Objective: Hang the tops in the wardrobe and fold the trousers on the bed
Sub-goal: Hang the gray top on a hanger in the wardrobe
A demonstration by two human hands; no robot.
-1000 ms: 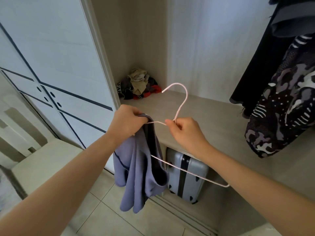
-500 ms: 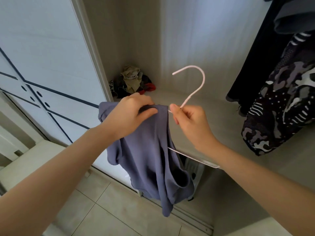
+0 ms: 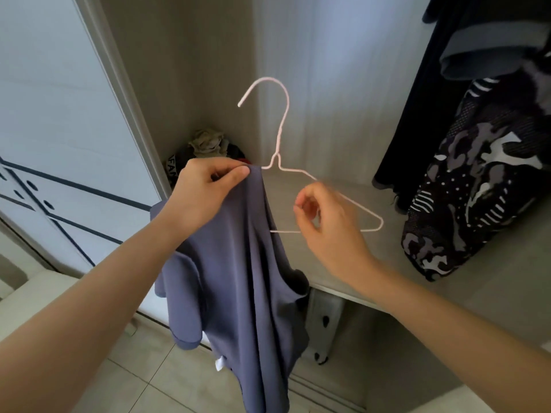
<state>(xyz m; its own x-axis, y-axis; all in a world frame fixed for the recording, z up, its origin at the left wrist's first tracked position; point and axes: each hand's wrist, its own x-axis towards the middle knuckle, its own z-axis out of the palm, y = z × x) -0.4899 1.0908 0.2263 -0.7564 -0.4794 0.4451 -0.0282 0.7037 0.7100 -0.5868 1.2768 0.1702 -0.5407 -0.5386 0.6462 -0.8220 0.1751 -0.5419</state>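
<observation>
A blue-grey top (image 3: 238, 278) hangs from the left shoulder of a pale pink wire hanger (image 3: 281, 123), whose hook points up in front of the open wardrobe. My left hand (image 3: 202, 195) pinches the top's fabric over that left shoulder. The hanger's right arm sticks out bare. My right hand (image 3: 328, 222) is blurred, with its fingers curled in front of the right arm and bottom bar. Whether it grips the wire is unclear. Most of the top droops below my left wrist.
Dark and patterned garments (image 3: 477, 189) hang at the right inside the wardrobe. A heap of clothes (image 3: 208, 144) lies in the back corner of the shelf (image 3: 387, 257). A grey suitcase (image 3: 325, 317) stands under the shelf. The white sliding door (image 3: 59, 114) is at the left.
The hanger rose and turned upright, showing its full triangle. My right hand slid from the hanger's neck down to its right arm. The top now hangs lower from the left shoulder.
</observation>
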